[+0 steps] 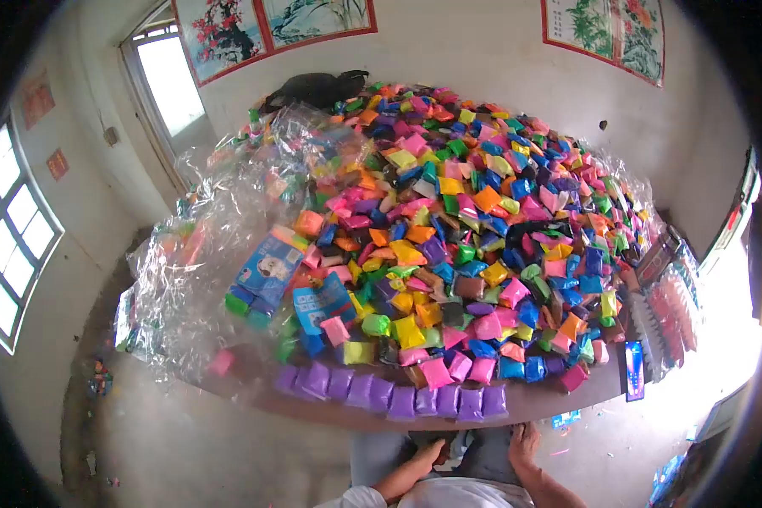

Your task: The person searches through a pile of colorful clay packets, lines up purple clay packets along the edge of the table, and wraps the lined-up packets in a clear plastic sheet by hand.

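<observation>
My left hand [430, 455] is low in the head view, over my lap beneath the table's front edge. Its fingers are too dark and small to make out, and a small pale object [459, 446] shows beside it. My right hand [523, 442] rests on my other leg just below the edge, fingers lying forward with nothing visible in them. Nearest to both hands on the table [347, 415] is a row of purple packets [402, 403]. Behind the row rises a large heap of small colourful packets [483, 245].
Clear plastic bags [203, 245] cover the heap's left side. Two blue printed packages [271, 269] [323, 303] lie at its front left. A phone [634, 371] is at the right edge, near stacked clear packaging [673, 309]. A black bag [313, 88] sits at the back.
</observation>
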A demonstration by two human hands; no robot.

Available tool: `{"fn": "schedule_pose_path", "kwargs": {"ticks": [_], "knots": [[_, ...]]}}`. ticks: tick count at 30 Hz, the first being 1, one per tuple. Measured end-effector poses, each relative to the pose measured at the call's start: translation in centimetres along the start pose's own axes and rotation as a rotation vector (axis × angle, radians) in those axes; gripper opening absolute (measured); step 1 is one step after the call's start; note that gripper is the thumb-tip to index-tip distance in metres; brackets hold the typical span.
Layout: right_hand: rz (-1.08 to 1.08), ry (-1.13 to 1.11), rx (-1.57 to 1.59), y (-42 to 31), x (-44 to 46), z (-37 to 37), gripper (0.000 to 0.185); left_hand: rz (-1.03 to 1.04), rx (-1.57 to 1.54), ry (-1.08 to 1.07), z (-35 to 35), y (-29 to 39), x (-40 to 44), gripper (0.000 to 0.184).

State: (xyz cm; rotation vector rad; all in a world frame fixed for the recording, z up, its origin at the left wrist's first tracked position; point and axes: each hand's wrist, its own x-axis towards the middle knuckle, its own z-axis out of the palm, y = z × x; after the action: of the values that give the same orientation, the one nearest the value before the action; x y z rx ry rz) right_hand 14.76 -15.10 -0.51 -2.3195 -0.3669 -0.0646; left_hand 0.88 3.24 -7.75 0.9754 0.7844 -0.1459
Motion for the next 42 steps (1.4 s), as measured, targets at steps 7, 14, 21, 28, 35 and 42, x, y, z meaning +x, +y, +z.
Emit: {"fn": "schedule_pose_path", "kwargs": {"ticks": [7, 14, 21, 28, 35, 42], "knots": [[-0.018, 0.032, 0.153, 3.1, 0.4, -3.4, 0.017, -0.043, 0.303, -0.003, -0.5, -4.2, 4.6, 0.032], [0.012, 0.204, 0.252, 3.5, 0.0, -4.9, 0.01, 0.031, 0.625, 0.1, 0.5, -4.8, 3.0, 0.03], [0.081, 0.112, 0.285, 5.0, 0.2, -2.9, 0.011, 0.118, 0.873, 0.169, 2.2, 0.2, -0.6, 0.027], [0.155, 0.063, 0.57, 5.0, 0.5, -4.3, 0.014, 0.863, 1.437, 0.528, -7.6, 4.4, -0.8, 0.023], [-0.261, 0.328, 0.33, -2.1, 3.7, -9.7, 0.009, 0.672, 1.272, 0.748, -14.8, 6.4, -4.3, 0.027], [-0.271, 0.441, 0.112, -2.7, 7.1, -11.5, 0.021, 0.665, 1.145, 0.826, -8.4, 7.6, -7.3, 0.025]]}}
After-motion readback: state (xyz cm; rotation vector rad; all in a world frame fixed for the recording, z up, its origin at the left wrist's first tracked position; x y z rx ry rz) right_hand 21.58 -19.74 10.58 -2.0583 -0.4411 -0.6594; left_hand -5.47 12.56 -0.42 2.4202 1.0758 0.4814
